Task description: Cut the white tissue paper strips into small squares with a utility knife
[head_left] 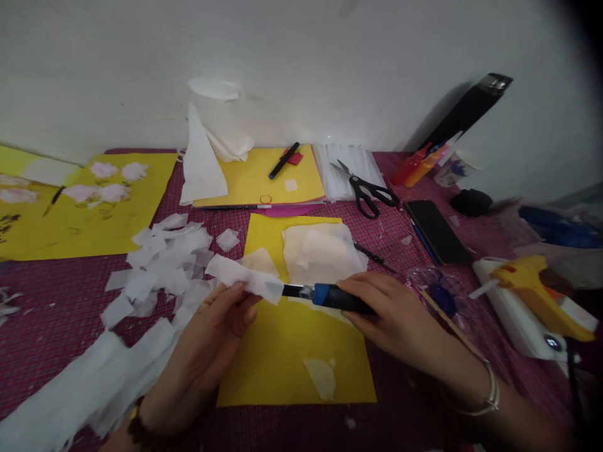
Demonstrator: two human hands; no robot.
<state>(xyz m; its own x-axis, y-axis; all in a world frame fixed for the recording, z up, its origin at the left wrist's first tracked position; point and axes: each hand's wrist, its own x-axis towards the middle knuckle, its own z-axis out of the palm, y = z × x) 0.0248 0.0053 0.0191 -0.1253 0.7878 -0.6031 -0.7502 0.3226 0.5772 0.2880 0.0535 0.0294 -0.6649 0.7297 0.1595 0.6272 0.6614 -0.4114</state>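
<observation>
My left hand (pixel 230 314) pinches a folded strip of white tissue paper (pixel 245 276) between thumb and fingers. In my right hand (pixel 381 307) is a utility knife (pixel 330 296) with a blue and black handle. Its dark blade points left and meets the right end of the strip, partly inside the fold. Both hands are above a yellow sheet of paper (pixel 292 358). On that sheet lies a stack of white tissue pieces (pixel 325 251), and a torn scrap (pixel 321 378) rests near its bottom edge.
Many cut tissue squares (pixel 160 263) and long tissue strips (pixel 103 370) cover the left side. Black scissors (pixel 365 191) lie on white sticks (pixel 346 169) at the back. A phone (pixel 438 232) and a yellow glue gun (pixel 541 295) are at right. Paper flowers (pixel 113 191) sit at left.
</observation>
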